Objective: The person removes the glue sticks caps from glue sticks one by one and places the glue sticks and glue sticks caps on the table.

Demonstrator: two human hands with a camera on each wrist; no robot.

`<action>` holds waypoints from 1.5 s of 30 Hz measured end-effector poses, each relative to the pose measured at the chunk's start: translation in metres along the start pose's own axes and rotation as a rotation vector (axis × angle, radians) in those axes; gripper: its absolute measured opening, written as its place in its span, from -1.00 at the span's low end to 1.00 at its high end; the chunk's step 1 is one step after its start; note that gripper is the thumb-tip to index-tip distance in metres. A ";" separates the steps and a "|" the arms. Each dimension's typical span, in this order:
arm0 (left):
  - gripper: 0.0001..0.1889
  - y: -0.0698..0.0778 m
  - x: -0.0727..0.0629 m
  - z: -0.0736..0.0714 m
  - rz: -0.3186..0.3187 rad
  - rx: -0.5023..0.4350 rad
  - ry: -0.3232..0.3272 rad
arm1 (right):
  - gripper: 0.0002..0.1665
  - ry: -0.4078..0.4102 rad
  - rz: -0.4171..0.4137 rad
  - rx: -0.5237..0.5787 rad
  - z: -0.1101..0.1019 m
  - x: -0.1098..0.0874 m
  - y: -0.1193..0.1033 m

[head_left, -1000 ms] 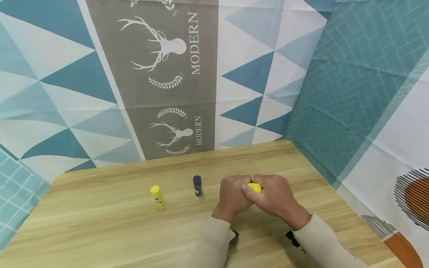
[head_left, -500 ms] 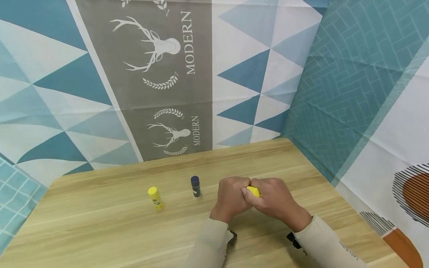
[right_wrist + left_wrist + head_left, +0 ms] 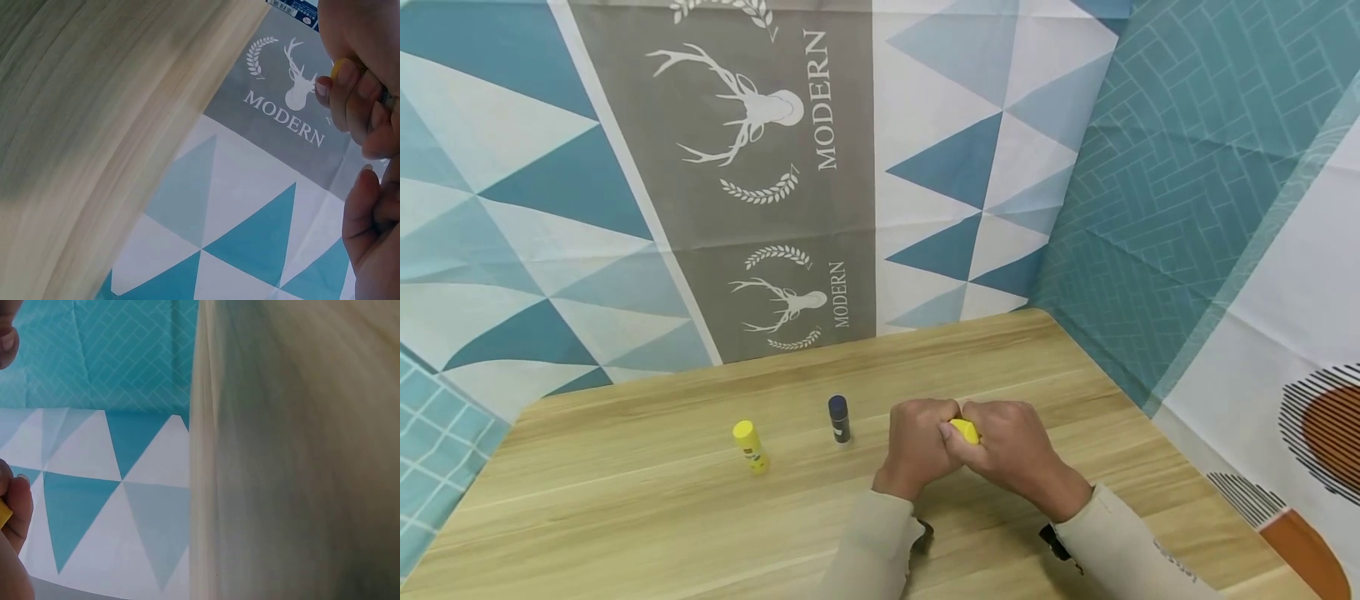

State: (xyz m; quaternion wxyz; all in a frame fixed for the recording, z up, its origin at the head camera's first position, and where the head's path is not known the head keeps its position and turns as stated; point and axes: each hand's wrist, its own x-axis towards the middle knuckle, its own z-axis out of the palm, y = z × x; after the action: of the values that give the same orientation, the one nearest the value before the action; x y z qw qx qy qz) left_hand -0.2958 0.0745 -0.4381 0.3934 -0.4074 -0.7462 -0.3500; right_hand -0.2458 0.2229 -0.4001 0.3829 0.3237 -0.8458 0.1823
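Observation:
Both hands are pressed together, knuckles side by side, over the right half of the table. My left hand point(image 3: 920, 437) and my right hand point(image 3: 1017, 446) grip a yellow stick point(image 3: 965, 431) between them. Only one yellow end shows, framed by the right thumb and forefinger; the rest is hidden in the fists. In the right wrist view, the left hand's curled fingers point(image 3: 350, 100) wrap round it, with a bit of yellow above them. A yellow glue stick point(image 3: 750, 447) with a printed label stands to the left. Between it and the hands stands a dark blue glue stick point(image 3: 839, 419).
The wooden table point(image 3: 647, 500) ends at a patterned cloth wall point(image 3: 940, 183) behind and a teal and white cloth point(image 3: 1180, 208) on the right. Dark wrist straps point(image 3: 1055, 542) show below the sleeves.
The head view has shifted slightly, moving the scene a little to the left. Both hands keep their grip on the yellow stick; its visible end has tilted slightly.

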 end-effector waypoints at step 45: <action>-0.75 0.003 0.008 -0.008 -0.022 -0.025 -0.127 | -0.65 -0.047 0.001 0.077 -0.004 0.007 0.002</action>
State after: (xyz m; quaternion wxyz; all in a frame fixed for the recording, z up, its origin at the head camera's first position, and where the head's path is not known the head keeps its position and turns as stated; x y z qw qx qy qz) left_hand -0.2939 0.0713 -0.4269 0.3360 -0.4256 -0.7697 -0.3370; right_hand -0.2485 0.2238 -0.3916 0.3503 0.3420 -0.8470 0.2072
